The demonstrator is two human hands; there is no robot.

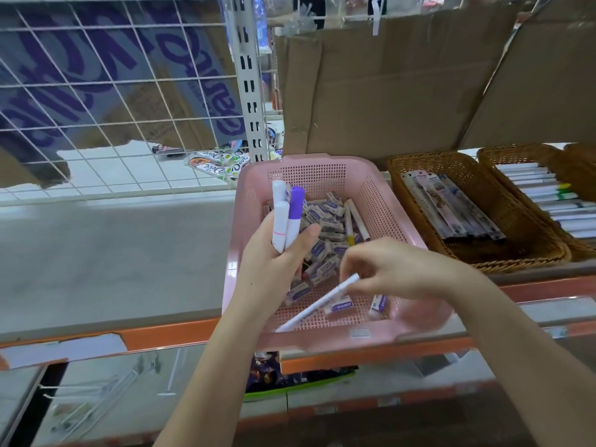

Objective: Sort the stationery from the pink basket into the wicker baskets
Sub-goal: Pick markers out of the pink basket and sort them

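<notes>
Two hands are working over the pink basket, which is sitting on the orange-edged shelf. Left hand is gripping a bundle of markers upright, fingers curled round the barrels; one has a purple cap, the others are showing white caps, and the caps are sticking up above the basket's left wall. Right hand is pinching a white pen at its upper end, fingers bent, with the pen slanting down-left toward the basket's front rim; the hand is motion-blurred, so the exact finger placement is unclear. Small boxed erasers are lying loose across the basket floor, and two more pens are lying among them toward the back. Just right of the pink basket, the near wicker basket is holding flat packaged pens; beside it the far wicker basket is holding a row of white pens, partly cut off by the frame edge. Cardboard boxes are hanging over behind the baskets, and a wire grid panel is standing to the left.
</notes>
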